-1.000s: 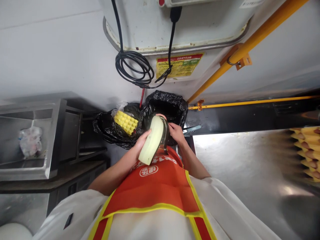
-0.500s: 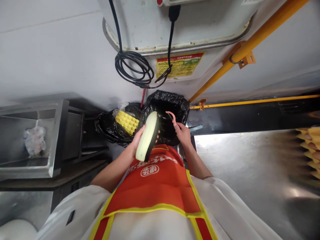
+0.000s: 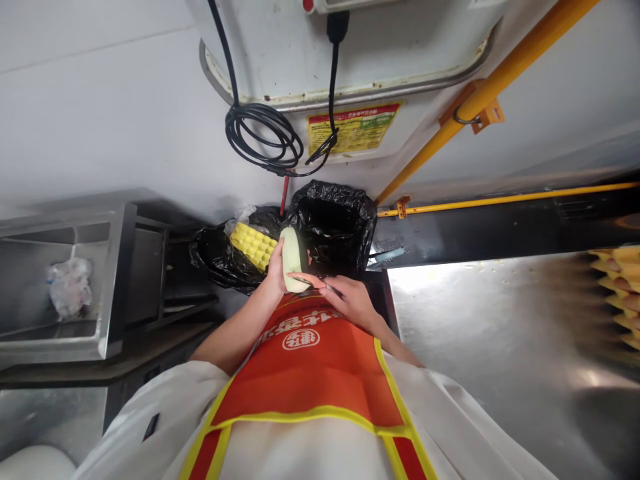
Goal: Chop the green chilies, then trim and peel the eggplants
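My left hand (image 3: 276, 270) is closed around a partly peeled eggplant (image 3: 294, 252), its fingers wrapping beneath it. Pale green flesh faces up, and dark skin shows along its right side. In my right hand (image 3: 350, 298) is a pink peeler (image 3: 311, 279), whose head meets the near end of the eggplant. My fingers hide part of the peeler's handle. Both hands are over the near edge of a bin lined with a black bag (image 3: 367, 230).
Left of that bin, another black bag (image 3: 215, 257) holds a yellow egg tray (image 3: 255, 245). A metal sink (image 3: 107, 293) stands at left, and a steel worktop (image 3: 465, 333) at right carries more egg trays (image 3: 620, 293). A yellow pipe (image 3: 450, 127) and coiled black cable (image 3: 263, 137) are ahead.
My right hand has brought the peeler left and nearer my body, onto the eggplant. The eggplant has turned more upright and shifted slightly away from me.
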{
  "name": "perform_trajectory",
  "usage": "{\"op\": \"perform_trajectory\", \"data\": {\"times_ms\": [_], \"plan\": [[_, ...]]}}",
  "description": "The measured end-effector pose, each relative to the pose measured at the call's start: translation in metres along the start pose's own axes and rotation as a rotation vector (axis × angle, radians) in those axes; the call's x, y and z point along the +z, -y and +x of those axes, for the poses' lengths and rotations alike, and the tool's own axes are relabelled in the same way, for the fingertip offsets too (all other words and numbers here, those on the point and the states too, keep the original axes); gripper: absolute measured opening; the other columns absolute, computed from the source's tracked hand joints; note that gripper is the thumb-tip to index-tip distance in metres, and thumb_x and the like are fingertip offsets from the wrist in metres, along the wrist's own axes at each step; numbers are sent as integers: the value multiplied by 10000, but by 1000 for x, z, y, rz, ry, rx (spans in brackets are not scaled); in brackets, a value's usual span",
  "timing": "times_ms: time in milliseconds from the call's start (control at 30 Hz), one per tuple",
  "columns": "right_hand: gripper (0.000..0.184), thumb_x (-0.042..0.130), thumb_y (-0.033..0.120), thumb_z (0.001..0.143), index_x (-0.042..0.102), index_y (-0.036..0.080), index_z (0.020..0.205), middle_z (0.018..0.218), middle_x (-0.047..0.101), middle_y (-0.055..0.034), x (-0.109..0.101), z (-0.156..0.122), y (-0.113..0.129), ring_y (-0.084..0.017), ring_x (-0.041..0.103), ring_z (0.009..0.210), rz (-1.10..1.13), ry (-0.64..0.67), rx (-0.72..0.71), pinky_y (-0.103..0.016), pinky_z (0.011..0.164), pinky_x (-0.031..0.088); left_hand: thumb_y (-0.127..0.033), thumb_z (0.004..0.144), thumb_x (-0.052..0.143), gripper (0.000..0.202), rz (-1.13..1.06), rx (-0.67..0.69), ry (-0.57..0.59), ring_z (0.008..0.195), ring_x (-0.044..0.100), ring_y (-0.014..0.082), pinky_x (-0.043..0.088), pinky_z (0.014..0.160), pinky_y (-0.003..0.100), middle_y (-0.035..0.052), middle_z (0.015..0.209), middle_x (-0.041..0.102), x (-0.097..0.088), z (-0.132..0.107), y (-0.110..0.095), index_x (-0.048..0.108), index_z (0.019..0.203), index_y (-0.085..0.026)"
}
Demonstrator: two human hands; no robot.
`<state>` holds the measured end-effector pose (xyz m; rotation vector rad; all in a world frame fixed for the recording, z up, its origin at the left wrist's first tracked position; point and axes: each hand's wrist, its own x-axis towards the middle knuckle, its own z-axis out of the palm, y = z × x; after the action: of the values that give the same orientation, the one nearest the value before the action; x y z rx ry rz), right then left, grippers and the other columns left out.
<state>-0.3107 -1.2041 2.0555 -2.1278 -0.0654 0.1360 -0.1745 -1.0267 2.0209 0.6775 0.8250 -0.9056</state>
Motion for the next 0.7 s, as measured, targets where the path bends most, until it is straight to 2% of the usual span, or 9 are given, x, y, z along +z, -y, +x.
{"op": "perform_trajectory", "data": {"times_ms": [167, 300, 467, 633, 700], "plan": [[448, 406, 510, 1056, 690, 210, 883, 778, 659, -36, 1, 4, 2, -161, 581, 709, 56, 27, 5, -270, 655, 374, -612, 938, 485, 565, 2, -32, 38, 676, 706, 240, 585, 680, 352, 132, 779, 736, -6, -2, -2, 710, 952, -94], [433, 416, 493, 1054, 699, 208, 892, 776, 663, -38, 8, 10, -5, -171, 590, 722, 99, -13, 67, -276, 666, 387, -630, 928, 481, 605, 25, -121, 84, 699, 718, 262, 596, 701, 377, 151, 802, 741, -5, -10, 1, 712, 976, -72], [456, 432, 527, 1035, 733, 203, 925, 855, 711, -48, 13, 30, -30, -194, 631, 787, 149, -107, 152, -287, 722, 432, -589, 950, 476, 564, 103, -144, 140, 637, 715, 242, 585, 598, 324, 145, 802, 748, -2, -25, 14, 711, 998, -78], [497, 501, 617, 966, 746, 190, 1037, 884, 721, -48, 10, 55, -59, -203, 634, 774, 297, -201, 320, -284, 682, 456, -551, 936, 527, 545, 246, -172, 109, 718, 738, 261, 608, 675, 348, 179, 918, 762, -13, -38, 20, 688, 1157, -79], [512, 511, 643, 942, 737, 185, 983, 776, 678, -29, 8, 63, -69, -176, 588, 656, 363, -195, 384, -271, 590, 427, -499, 921, 552, 513, 296, -195, 111, 770, 746, 289, 615, 693, 376, 204, 961, 758, -19, -43, 17, 677, 1169, -68]]}}
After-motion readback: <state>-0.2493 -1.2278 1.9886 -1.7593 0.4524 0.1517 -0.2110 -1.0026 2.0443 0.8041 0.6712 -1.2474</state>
